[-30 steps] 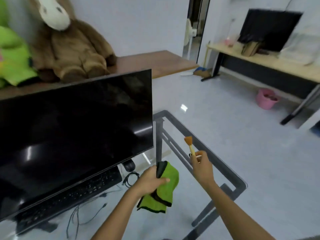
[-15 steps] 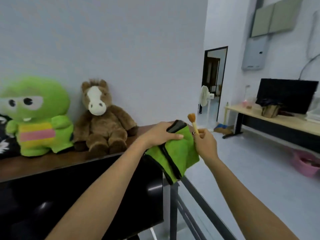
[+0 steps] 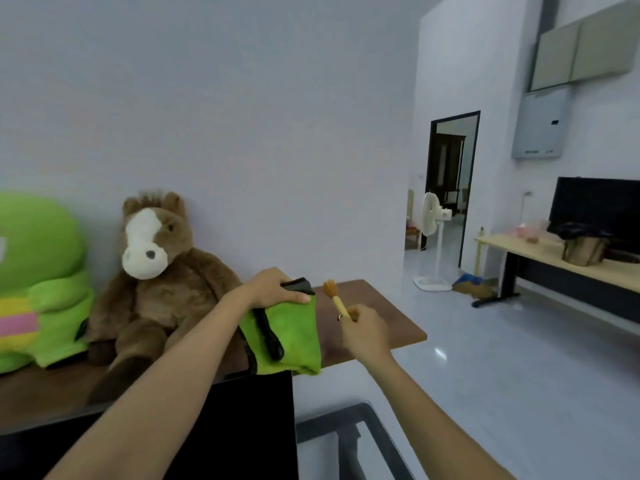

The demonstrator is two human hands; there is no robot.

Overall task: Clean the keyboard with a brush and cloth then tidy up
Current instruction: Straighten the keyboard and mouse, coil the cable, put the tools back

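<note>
Left hand (image 3: 273,289) has its grip clamped on the top of the green cloth (image 3: 294,336), which hangs over the brown bench (image 3: 377,323). Right hand (image 3: 365,332) pinches the little brush (image 3: 335,297), bristles up, just beside the cloth.

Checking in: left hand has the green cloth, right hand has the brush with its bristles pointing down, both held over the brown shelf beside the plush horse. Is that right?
Not quite. In the head view the brush in the right hand has its bristles pointing up, not down. The rest stands: the left hand holds the green cloth, both over the brown shelf beside the plush horse.
</note>
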